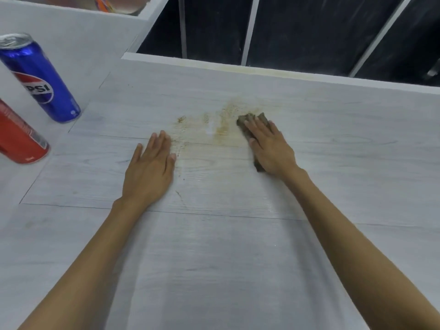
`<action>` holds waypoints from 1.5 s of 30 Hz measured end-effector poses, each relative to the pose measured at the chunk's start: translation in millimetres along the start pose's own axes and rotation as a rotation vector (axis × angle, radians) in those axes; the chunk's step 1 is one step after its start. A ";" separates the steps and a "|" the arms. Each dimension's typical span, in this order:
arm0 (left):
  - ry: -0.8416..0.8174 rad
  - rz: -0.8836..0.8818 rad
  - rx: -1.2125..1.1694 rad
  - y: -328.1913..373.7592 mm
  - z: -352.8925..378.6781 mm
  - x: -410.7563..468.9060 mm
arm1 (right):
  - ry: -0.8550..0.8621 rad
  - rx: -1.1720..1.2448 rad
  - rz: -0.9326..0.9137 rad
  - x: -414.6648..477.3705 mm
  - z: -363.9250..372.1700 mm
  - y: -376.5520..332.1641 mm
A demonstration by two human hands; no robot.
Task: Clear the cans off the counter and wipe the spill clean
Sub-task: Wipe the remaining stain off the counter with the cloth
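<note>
A pale wood-grain bench (238,258) is seen from above. A brownish spill (223,125) is spread across its middle, towards the far edge, with fine specks trailing off to its left and a faint yellowish streak along the far edge itself. A crumpled olive-brown cloth (248,118) is pressed flat onto the right side of the spill by the right hand (271,148). The fingers (257,126) are laid straight and slightly spread over the cloth, not curled round it. Part of the cloth is left showing beyond the fingertips and beside the heel of the hand.

The left hand (150,170) is rested palm down on the bare bench just left of the spill. Its fingers (162,142) are kept straight and close together, and nothing is held in it.

Two cans are stood upright near the left edge of the bench, well apart from both hands. The blue Pepsi can (40,77) is placed farther back. The red can (21,139) is placed nearer and is partly cut off by the frame. Dark panels divided by pale strips are seen beyond the far edge.
</note>
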State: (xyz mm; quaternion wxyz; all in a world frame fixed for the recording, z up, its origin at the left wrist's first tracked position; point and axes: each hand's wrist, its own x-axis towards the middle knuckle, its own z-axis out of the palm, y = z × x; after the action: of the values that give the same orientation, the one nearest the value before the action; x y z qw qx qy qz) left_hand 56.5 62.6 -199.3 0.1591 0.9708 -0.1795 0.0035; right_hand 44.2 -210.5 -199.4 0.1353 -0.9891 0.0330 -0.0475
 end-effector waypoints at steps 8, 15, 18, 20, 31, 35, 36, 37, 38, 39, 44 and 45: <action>0.034 -0.083 -0.016 -1.5 3.6 -1.2 | -0.102 0.046 -0.270 -4.9 17.2 -92.4; 0.097 -0.190 0.017 -0.5 7.3 6.1 | -0.155 -0.025 -0.248 37.8 -18.9 33.0; 0.106 -0.200 0.025 -1.8 9.9 6.1 | -0.110 -0.074 -0.161 102.1 -10.3 55.8; 0.115 -0.213 0.027 -2.3 11.4 6.6 | -0.124 -0.078 -0.189 125.2 5.7 23.8; 0.151 -0.258 0.016 1.1 8.0 8.2 | -0.140 0.052 -0.632 77.0 -14.7 41.9; 0.147 -0.274 0.028 1.2 8.6 8.9 | -0.102 -0.023 -0.305 157.2 -22.3 82.8; 0.146 -0.279 0.032 1.7 8.9 8.9 | -0.093 -0.016 -0.263 169.4 -19.2 74.5; 0.147 -0.282 0.035 1.9 9.2 9.4 | -0.077 -0.008 -0.270 176.5 -12.7 58.5; 0.146 -0.284 0.038 2.0 9.6 9.7 | -0.071 0.009 -0.322 176.5 -7.3 37.3; 0.145 -0.285 0.040 1.7 9.6 10.0 | -0.062 0.028 -0.413 169.2 -0.2 14.7; 0.158 -0.289 0.035 0.4 10.5 10.4 | -0.116 0.075 -0.847 75.3 15.1 -30.4; 0.159 -0.290 0.036 0.6 10.8 10.4 | -0.152 0.101 -0.837 73.7 10.2 -17.3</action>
State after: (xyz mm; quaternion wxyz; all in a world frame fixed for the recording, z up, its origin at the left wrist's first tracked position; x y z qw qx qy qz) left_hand 65.5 55.1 -208.7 0.1540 0.9859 -0.0242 0.0606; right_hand 119.3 -196.9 -198.1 0.1546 -0.9100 -0.3837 -0.0268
